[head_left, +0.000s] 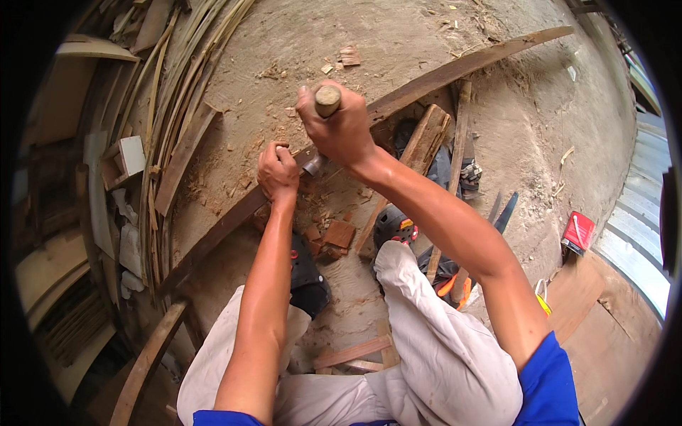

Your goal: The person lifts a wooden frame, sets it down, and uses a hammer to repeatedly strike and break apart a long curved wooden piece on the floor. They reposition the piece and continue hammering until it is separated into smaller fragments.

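Observation:
My right hand [339,129] is closed round the wooden handle [328,100] of a hammer, whose round butt points up toward me. Below that fist shows the hammer's metal head [312,165], close to my left hand. My left hand [278,172] is closed at the near edge of a long dark wooden board [465,67], and what it grips is hidden by the fingers. The board runs slantwise from lower left to upper right. Wood chips lie about it, and reddish wood blocks [339,233] are on the ground between my feet.
Long thin wood strips [181,78] are stacked at the left. A rough beam [428,138] and a saw [506,213] lie to the right of my right foot. Farther right stand a red can [578,233] and corrugated metal sheeting [639,213].

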A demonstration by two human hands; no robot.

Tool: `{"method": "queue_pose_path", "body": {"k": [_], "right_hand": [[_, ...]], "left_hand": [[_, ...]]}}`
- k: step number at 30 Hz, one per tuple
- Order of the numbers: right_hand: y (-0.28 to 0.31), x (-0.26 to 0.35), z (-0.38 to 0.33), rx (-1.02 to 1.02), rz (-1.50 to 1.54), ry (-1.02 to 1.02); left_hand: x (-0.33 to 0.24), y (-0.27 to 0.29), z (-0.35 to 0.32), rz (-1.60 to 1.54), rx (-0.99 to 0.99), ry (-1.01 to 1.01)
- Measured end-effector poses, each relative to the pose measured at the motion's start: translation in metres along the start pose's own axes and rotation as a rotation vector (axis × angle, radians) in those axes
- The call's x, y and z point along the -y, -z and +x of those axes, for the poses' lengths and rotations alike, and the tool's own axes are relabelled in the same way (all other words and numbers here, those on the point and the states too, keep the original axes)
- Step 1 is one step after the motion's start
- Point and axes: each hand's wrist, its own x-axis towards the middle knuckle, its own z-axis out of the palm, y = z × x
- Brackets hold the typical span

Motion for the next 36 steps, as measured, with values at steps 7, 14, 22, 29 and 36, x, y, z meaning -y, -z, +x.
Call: {"method": "queue_pose_path", "body": {"k": [7, 14, 22, 29, 36], "right_hand": [[0.039, -0.009, 0.029, 0.517, 0.438, -0.403], [0.088, -0.052, 0.048, 0.031, 0.715, -0.639], [0.005, 0.014, -0.015, 0.18, -0.025, -0.07], [0.039, -0.002, 0.024, 0.406, 0.125, -0.451], [-0.006, 0.041, -0.017, 0.182, -0.265, -0.057]], "left_hand": [[0.006, 0.004, 0.0, -0.154, 0.105, 0.025], [0.098, 0.09, -0.002, 0.109, 0.016, -0.213], [0.177, 0.117, -0.012, 0.339, -0.22, 0.197], [0.173, 0.122, -0.011, 0.341, -0.21, 0.217], [0.17, 0.118, -0.012, 0.334, -0.217, 0.241]]}}
